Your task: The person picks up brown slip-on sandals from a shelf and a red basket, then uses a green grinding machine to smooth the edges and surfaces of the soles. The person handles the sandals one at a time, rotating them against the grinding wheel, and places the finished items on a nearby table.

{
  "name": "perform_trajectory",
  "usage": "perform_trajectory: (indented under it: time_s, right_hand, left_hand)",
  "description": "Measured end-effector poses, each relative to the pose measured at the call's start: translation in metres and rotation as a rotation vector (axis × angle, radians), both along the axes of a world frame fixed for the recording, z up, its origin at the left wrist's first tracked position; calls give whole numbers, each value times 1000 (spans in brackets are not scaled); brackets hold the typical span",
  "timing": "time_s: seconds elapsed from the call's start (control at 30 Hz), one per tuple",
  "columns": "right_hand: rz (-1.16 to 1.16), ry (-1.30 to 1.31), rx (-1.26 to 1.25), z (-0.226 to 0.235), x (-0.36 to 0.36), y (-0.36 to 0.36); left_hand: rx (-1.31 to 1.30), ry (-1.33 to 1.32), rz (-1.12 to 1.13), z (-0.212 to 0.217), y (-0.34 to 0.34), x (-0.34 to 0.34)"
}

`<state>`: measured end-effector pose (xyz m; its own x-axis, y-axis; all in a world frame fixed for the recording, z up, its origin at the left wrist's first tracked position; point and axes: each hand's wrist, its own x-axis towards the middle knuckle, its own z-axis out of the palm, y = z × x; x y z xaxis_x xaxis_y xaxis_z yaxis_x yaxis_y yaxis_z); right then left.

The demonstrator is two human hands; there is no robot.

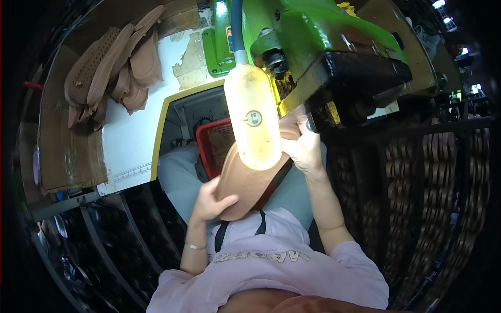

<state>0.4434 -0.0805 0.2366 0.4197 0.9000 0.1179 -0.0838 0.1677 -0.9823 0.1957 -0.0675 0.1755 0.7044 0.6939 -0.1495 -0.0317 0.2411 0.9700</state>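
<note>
A brown shoe sole (249, 187) slants across my lap, its near end low and its far end up by the machine. My left hand (210, 202) grips the near end, with the thumb laid over the upper face. Around the far end closes my right hand (307, 148), beside the dark head of a green machine (334, 31). A glowing yellowish lamp (252, 117) hangs in front and hides the middle of the sole. Whether the far end touches the machine, I cannot tell.
Brown shoe pieces (112, 68), some perforated, lie piled on the white tabletop (125, 141) at the left, beside cardboard (70, 130). Below the yellow-edged opening stands a red basket (202, 141). Racks with rows of brown soles (438, 177) line the right side.
</note>
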Motion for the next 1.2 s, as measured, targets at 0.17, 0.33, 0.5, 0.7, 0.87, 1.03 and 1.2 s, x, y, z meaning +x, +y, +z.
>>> perform_trajectory:
  time_s: [0.17, 0.33, 0.5, 0.7, 0.87, 1.03, 1.2]
  right_hand:
    - [-121, -125, -11, -11, -11, -5]
    - [23, 121, -424, -71, -19, -114]
    - [-89, 389, -540, -109, -1, -202]
    - [-499, 332, -126, -85, 76, -185]
    - [-493, 55, -56, -30, 120, -105]
    - [-193, -166, -20, -3, 145, -49]
    - [-40, -102, -18, -7, 108, -26]
  left_hand:
    - [230, -122, 235, 29, 30, 92]
    - [241, -103, 299, 5, 14, 106]
    - [199, -139, 406, 0, 0, 102]
    - [191, -129, 386, 1, -3, 106]
    - [278, -156, 299, 22, 13, 109]
    - [352, -173, 416, 46, 37, 88]
    - [223, -122, 408, 34, 52, 33]
